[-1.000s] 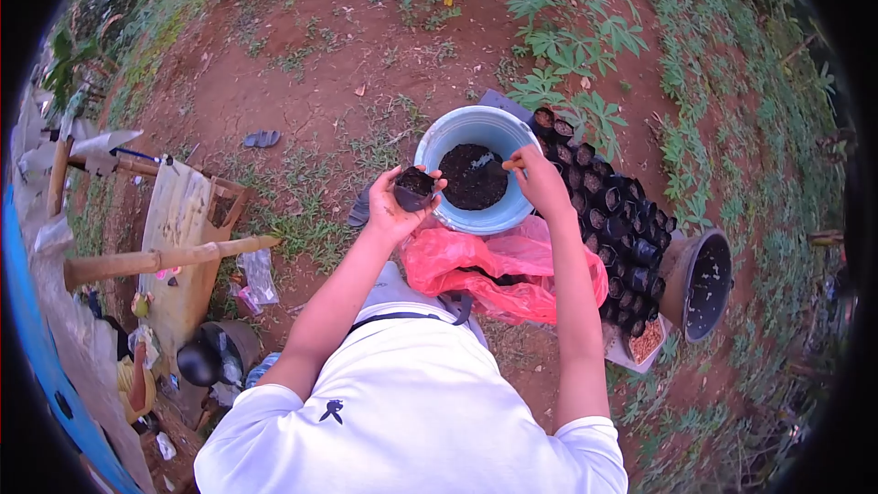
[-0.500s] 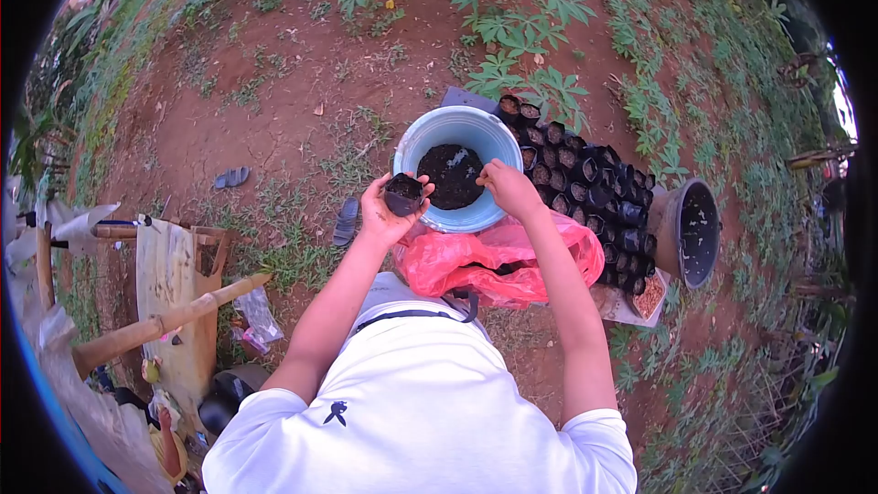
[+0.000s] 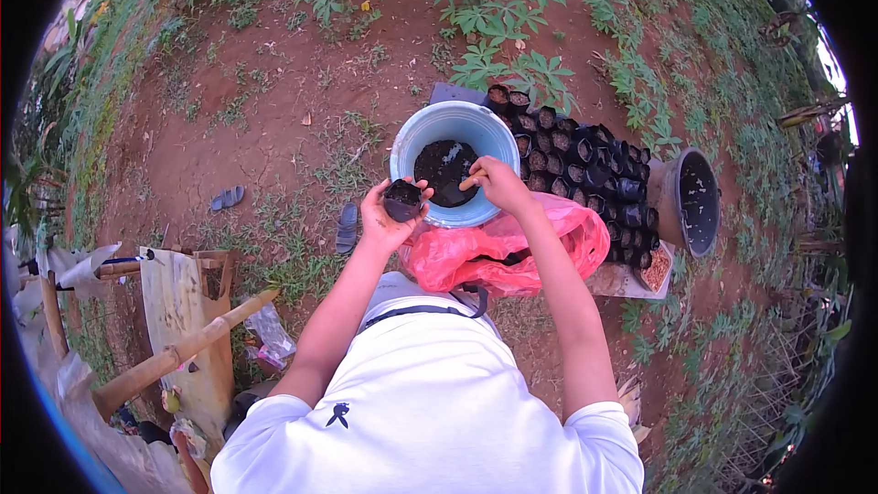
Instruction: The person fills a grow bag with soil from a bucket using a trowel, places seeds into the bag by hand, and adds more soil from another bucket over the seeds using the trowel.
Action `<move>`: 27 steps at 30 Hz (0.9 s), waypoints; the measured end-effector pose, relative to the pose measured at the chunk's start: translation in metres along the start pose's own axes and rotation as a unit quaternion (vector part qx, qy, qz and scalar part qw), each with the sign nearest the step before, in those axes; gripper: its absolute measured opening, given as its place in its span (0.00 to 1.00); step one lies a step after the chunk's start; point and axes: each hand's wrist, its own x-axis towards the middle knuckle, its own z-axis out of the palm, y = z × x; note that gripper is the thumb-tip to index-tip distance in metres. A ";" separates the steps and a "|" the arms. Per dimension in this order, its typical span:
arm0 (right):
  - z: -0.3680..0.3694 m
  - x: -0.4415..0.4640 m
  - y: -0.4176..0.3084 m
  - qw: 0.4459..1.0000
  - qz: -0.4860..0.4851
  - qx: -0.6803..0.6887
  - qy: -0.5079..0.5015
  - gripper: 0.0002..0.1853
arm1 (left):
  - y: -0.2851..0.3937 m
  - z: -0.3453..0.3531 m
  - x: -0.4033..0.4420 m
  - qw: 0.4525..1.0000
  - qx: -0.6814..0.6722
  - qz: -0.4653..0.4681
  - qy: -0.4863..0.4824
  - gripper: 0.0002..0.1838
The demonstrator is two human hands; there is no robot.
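My left hand (image 3: 391, 217) is closed around a small black planting bag (image 3: 402, 200) with dark soil in it, held at the left rim of a light blue bucket (image 3: 400, 148). Inside the bucket lies dark soil (image 3: 443, 165). Over its right side, my right hand (image 3: 498, 182) grips a small tool with a wooden handle (image 3: 473, 180). The tool's far end points down at the soil and does not stand out against it. Below the bucket, a crumpled red plastic bag (image 3: 448, 261) spreads toward the right, under my right forearm.
Rows of filled black planting bags (image 3: 585, 165) stand right of the bucket. Beyond them a dark basin (image 3: 699, 206) leans on its side near a container of brownish grains (image 3: 654, 272). Sandals (image 3: 347, 228) lie at left, above a bamboo pole (image 3: 183, 352). Another person's arm (image 3: 189, 462) shows lower left.
The tool's wooden handle now shows in my right hand, which has shifted slightly left over the soil. My left hand still holds the planting bag, its opening turned more toward me.
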 end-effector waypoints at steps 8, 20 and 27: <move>0.018 0.013 0.013 0.993 0.075 0.092 0.007 0.06 | 0.019 0.000 -0.005 1.000 -0.014 0.004 0.001 0.23; 0.016 0.015 0.036 0.942 0.180 0.284 0.017 0.07 | 0.045 0.004 -0.007 1.000 -0.017 0.017 0.013 0.24; 0.008 0.002 0.027 0.896 0.211 0.388 0.050 0.08 | 0.048 0.004 -0.001 1.000 -0.019 0.008 -0.009 0.25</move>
